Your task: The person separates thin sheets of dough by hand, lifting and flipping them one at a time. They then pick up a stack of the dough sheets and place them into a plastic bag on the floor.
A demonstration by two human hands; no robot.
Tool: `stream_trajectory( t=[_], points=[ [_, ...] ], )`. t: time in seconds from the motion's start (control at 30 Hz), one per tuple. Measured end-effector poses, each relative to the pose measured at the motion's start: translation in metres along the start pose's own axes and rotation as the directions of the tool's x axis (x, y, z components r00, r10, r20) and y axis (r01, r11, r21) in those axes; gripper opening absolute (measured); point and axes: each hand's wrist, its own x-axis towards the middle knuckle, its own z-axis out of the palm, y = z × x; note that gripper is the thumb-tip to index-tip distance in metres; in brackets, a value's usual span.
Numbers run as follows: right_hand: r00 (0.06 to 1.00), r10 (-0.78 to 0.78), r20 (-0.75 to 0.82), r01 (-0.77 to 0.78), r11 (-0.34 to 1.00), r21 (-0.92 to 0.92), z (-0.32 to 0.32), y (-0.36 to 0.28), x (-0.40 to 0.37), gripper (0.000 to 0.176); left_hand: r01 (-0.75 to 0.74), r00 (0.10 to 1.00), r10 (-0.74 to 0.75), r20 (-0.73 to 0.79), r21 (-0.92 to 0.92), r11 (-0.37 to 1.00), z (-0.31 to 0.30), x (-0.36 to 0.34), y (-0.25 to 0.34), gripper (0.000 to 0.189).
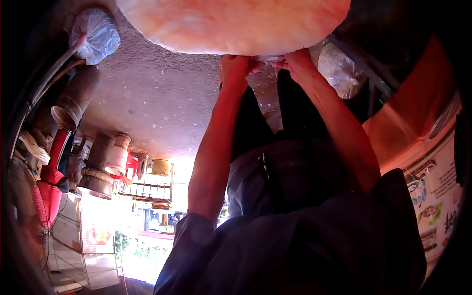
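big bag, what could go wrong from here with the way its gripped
1. The left hand and right hand grip only a small bunch at the edge of the big pale bag; there it may tear or slip free.
2. The bag seems to sit on the rough concrete floor, so dragging it could scuff it open.

Grey concrete floor (157, 93), 11 o'clock. Tied clear plastic bag (96, 35), 10 o'clock; second plastic bag (340, 71), 2 o'clock. Brown cylinder (74, 98) and white bucket (117, 156), 9 o'clock. Wire fan guard (24, 196), 8 o'clock. Orange printed panel (437, 187), 3 o'clock.
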Motion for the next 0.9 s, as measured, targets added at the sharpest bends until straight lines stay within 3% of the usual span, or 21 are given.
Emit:
stream_trajectory(
  t=[0.17, 0.27, 0.3, 0.37, 0.4, 0.5, 0.57, 0.6, 0.67, 0.7, 0.77, 0.8, 0.87, 0.9],
  points=[
    [0.992, 0.059, -0.109, -0.044, 0.990, 0.135, 0.017, 0.002, -0.006, 0.024, 0.052, 0.998, -0.050, -0.027, 0.073, 0.996, -0.013, -0.011, -0.023, 0.020],
    [0.969, -0.245, 0.035, 0.244, 0.969, 0.039, 0.020, 0.043, 0.028, 0.023, 0.044, 0.999, -0.044, -0.013, 0.057, 0.997, -0.013, -0.022, -0.019, 0.019],
    [0.978, -0.208, 0.024, 0.209, 0.977, -0.053, 0.018, 0.049, 0.030, 0.019, 0.039, 0.999, -0.038, -0.013, 0.049, 0.998, -0.012, -0.025, -0.015, 0.019],
    [0.988, -0.155, -0.007, 0.149, 0.961, -0.233, 0.026, 0.037, 0.016, 0.014, 0.046, 0.992, -0.035, -0.121, 0.093, 0.995, -0.003, -0.021, -0.012, 0.022],
    [0.997, -0.008, -0.073, -0.010, 0.969, -0.248, 0.032, 0.030, 0.004, 0.021, 0.046, 0.985, -0.028, -0.168, 0.109, 0.993, 0.004, -0.014, -0.009, 0.023],
    [0.992, -0.106, -0.076, 0.096, 0.988, -0.119, 0.016, 0.013, -0.009, 0.020, -0.045, 0.941, 0.109, -0.322, 0.200, 0.979, 0.006, 0.008, -0.017, 0.025],
    [0.977, -0.188, -0.098, 0.180, 0.980, -0.081, -0.005, 0.010, -0.003, 0.026, -0.006, 0.897, 0.055, -0.438, 0.113, 0.994, -0.010, 0.013, -0.014, 0.026],
    [0.937, -0.315, -0.152, 0.286, 0.940, -0.185, -0.026, 0.011, 0.017, 0.034, 0.004, 0.871, 0.030, -0.490, 0.068, 0.998, -0.021, 0.017, -0.009, 0.027],
    [0.725, -0.657, -0.204, 0.482, 0.697, -0.531, -0.071, 0.007, 0.069, 0.049, -0.231, 0.752, 0.322, -0.575, 0.228, 0.946, -0.067, 0.035, -0.020, 0.030],
    [0.615, -0.770, -0.168, 0.497, 0.544, -0.676, -0.090, -0.003, 0.082, 0.057, -0.228, 0.709, 0.407, -0.576, 0.359, 0.905, -0.086, 0.036, -0.007, 0.037],
    [0.607, -0.789, -0.094, 0.357, 0.377, -0.855, -0.100, -0.056, 0.071, 0.048, -0.175, 0.606, 0.578, -0.546, 0.618, 0.767, -0.108, 0.038, 0.031, 0.046],
    [0.548, -0.836, -0.021, 0.452, 0.317, -0.834, -0.110, -0.062, 0.081, 0.047, -0.122, 0.548, 0.663, -0.509, 0.736, 0.666, -0.112, 0.040, 0.050, 0.046],
    [0.404, -0.908, 0.109, 0.616, 0.182, -0.766, -0.137, -0.077, 0.119, 0.045, -0.235, 0.607, 0.701, -0.374, 0.759, 0.608, -0.123, 0.046, 0.072, 0.044],
    [0.485, -0.857, 0.175, 0.516, 0.118, -0.848, -0.139, -0.074, 0.135, 0.041, -0.293, 0.625, 0.719, -0.304, 0.762, 0.577, -0.124, 0.048, 0.076, 0.043]
  ],
)
